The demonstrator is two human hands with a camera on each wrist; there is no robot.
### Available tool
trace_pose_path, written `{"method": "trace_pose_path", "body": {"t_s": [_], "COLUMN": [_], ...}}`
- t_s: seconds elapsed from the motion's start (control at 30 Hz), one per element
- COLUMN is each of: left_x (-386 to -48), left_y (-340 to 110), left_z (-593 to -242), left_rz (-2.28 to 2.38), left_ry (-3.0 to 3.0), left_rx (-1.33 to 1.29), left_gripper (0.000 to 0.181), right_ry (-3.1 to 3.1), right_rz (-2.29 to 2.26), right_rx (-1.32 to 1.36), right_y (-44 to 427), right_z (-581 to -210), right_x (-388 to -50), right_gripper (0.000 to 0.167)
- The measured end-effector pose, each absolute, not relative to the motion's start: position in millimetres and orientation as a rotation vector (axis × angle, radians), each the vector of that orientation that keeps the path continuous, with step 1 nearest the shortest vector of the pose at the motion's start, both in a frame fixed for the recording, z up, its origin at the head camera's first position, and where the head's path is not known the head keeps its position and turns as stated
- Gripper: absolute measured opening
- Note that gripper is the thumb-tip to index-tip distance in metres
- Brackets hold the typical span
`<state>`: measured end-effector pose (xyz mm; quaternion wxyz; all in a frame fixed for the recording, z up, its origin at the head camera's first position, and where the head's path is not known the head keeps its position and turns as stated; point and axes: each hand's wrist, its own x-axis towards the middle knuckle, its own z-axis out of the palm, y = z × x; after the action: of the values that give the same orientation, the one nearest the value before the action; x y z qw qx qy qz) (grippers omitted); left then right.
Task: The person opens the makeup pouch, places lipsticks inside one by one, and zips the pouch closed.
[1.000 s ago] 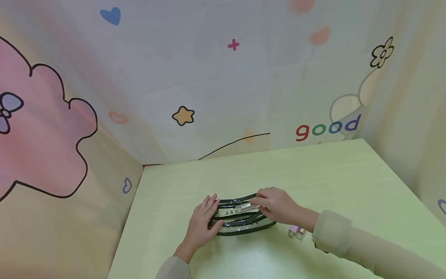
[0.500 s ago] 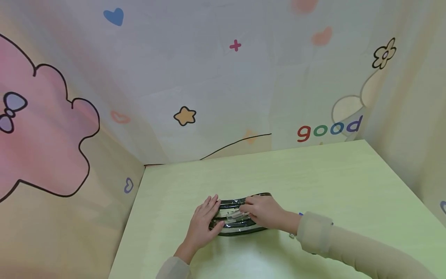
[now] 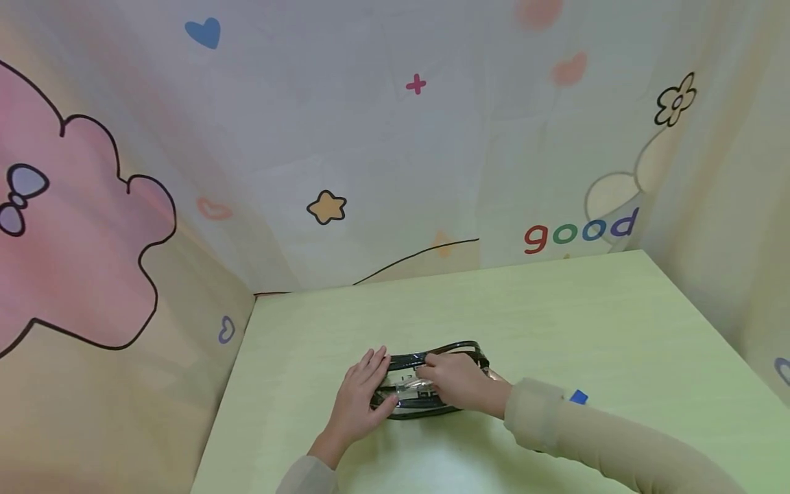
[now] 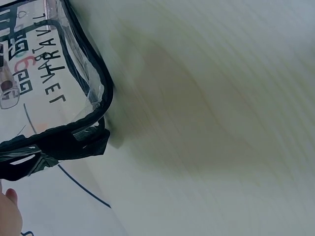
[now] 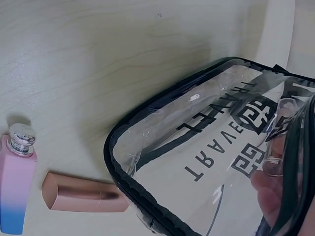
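Note:
A clear zip bag point(image 5: 216, 142) with black trim and TRAVEL lettering lies on the table in front of me. My left hand point(image 3: 356, 396) rests on its left end, fingers stretched over the far side and thumb at the near side. Fingers of my right hand point(image 3: 459, 381) reach inside the black-edged opening and pinch a small clear tube point(image 3: 412, 385). In the right wrist view, the tube point(image 5: 273, 166) shows beside the fingertips, partly hidden by the bag's edge. Only a bit of my left hand point(image 4: 10, 214) appears in the left wrist view.
A pink-to-blue bottle point(image 5: 18, 187) with a clear stopper lies on the table right of the bag. Beside it is a rose-gold lipstick tube point(image 5: 83, 192). The pale green table point(image 3: 524, 315) meets printed curtains at the back and sides.
My right hand has moved left and slightly down, carrying the clear tube from the bag's right side into its opening. My left hand has stayed on the bag's left end.

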<state>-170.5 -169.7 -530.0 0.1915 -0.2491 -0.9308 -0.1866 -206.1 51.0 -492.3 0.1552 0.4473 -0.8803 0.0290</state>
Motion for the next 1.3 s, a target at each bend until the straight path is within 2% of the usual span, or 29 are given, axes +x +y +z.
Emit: {"method": "trace_pose_path", "body": {"t_s": [0.47,0.93,1.3], "left_x": [-169.2,-168.3,-169.0], "left_y": [-169.0,-168.9,-169.4], "left_z": [-528.9,-528.1,-527.1], "left_rz": [-0.579,-0.573,-0.602], "left_ry": [-2.637,-2.644,-2.648], "left_rx": [-0.694,-0.679,-0.667], "left_gripper": [0.064,0.063,0.062], "right_ry": [-2.660,-2.738,-2.650], "right_rz": [-0.064,0.009,-0.011], "right_rx": [1.236,1.278,1.338], "right_y": [40.8,39.7,53.2], "right_z": [-495.8,-492.0,-478.0], "right_x": [-203.1,-204.5,-206.8], "right_gripper": [0.026,0.010,0.014]}}
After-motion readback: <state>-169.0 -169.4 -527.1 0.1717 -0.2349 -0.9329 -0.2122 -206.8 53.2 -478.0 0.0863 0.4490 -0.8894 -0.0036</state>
